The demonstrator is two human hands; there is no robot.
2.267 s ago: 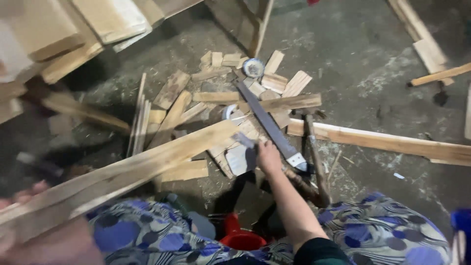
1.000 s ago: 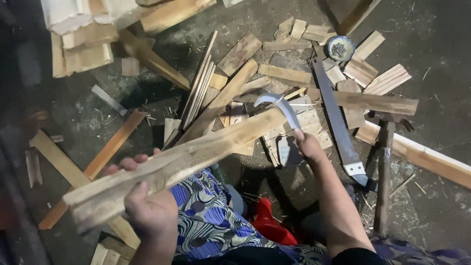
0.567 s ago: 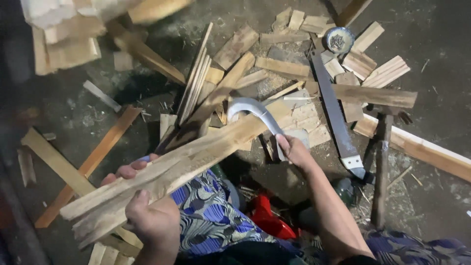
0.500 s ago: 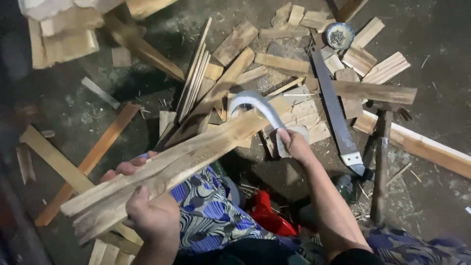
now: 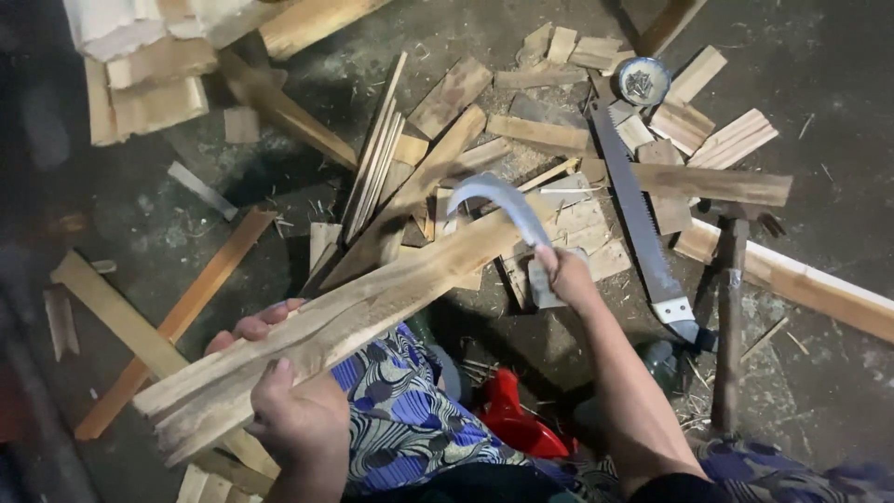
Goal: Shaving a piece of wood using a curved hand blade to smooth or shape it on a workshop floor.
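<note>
Over littered floor (image 5: 838,112), long rough pale plank (image 5: 354,317).

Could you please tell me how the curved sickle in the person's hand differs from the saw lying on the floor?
The sickle has a short, curved, smooth blade; the saw has a long, straight, toothed one. The sickle is gripped in the right hand and raised at the plank; the saw lies flat, untouched, among wood scraps. Both have grey metal blades.
</note>
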